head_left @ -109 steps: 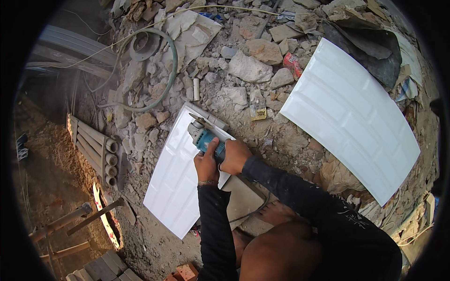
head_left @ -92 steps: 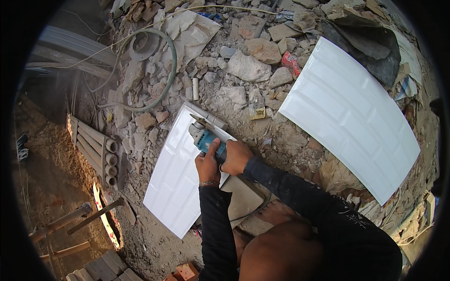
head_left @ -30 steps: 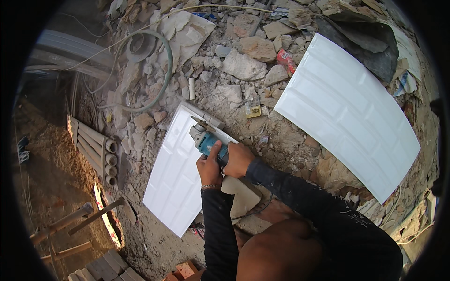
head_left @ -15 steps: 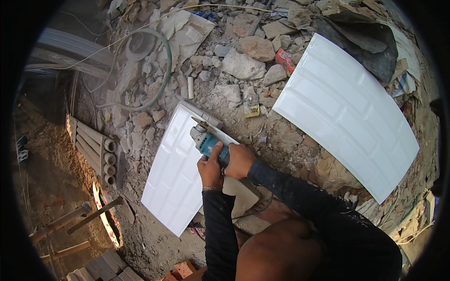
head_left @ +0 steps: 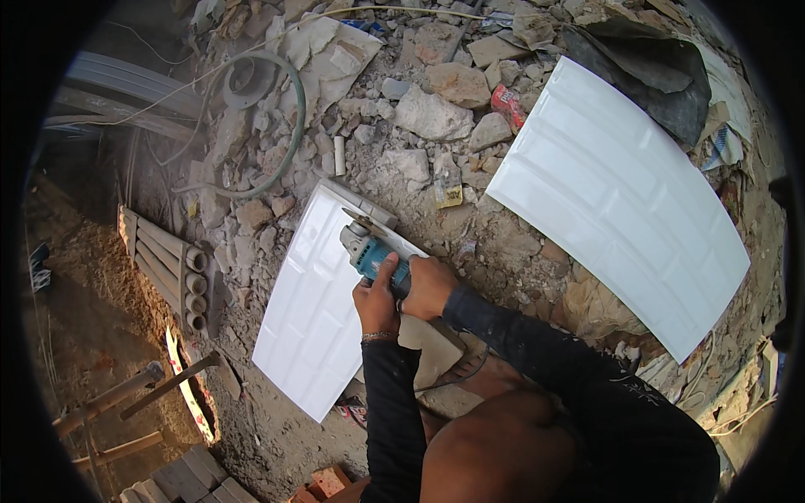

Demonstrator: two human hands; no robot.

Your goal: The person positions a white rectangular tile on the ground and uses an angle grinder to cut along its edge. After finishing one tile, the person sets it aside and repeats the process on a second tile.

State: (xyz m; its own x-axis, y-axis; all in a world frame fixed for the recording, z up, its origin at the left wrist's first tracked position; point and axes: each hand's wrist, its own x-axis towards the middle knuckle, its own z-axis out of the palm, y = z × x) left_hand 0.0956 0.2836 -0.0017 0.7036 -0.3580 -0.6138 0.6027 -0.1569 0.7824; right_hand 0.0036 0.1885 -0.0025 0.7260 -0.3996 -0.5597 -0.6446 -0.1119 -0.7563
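Note:
A teal angle grinder [head_left: 371, 256] with a grey metal head is held in both hands over a white tile [head_left: 306, 293] with a raised brick pattern. My left hand [head_left: 377, 303] wraps round the grinder's body, thumb on top. My right hand [head_left: 429, 287] grips it from the right, further back. The thin cutting disc [head_left: 359, 220] is at the tile's upper right edge; whether it touches cannot be made out. Beige blocks [head_left: 432, 350] lie under the tile, and a dark cord runs from near my hands past my foot.
A second white brick-patterned tile [head_left: 620, 210] lies at the right on rubble. Broken stones [head_left: 433, 115] cover the ground ahead. A green hose [head_left: 298, 126] curls at the upper left, near bundled pipes [head_left: 163, 264]. Grey bricks [head_left: 189, 478] are stacked at the lower left.

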